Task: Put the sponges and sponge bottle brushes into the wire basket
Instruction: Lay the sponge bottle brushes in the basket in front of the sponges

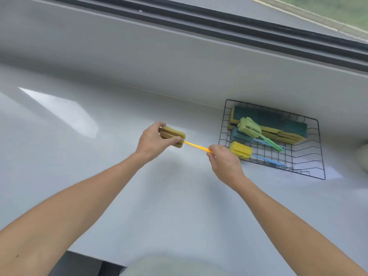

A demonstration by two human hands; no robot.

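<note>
A sponge bottle brush [196, 145] with a dull yellow-brown sponge head and a yellow handle is held above the white counter. My left hand [153, 141] grips its sponge head; my right hand [224, 160] pinches the handle's far end. Just to the right stands the black wire basket [320, 156]. Inside it lie yellow-and-green sponges [278, 124] at the back, a green bottle brush [252, 127], a blue one [240, 136] partly under it, and a brush with a yellow head and blue handle [241, 150] at the front.
The white counter [119, 186] runs to a low white wall with a dark window track [199, 22] above. A pale object [362, 158] shows at the right edge. A dark gap [79, 263] lies at the counter's near edge.
</note>
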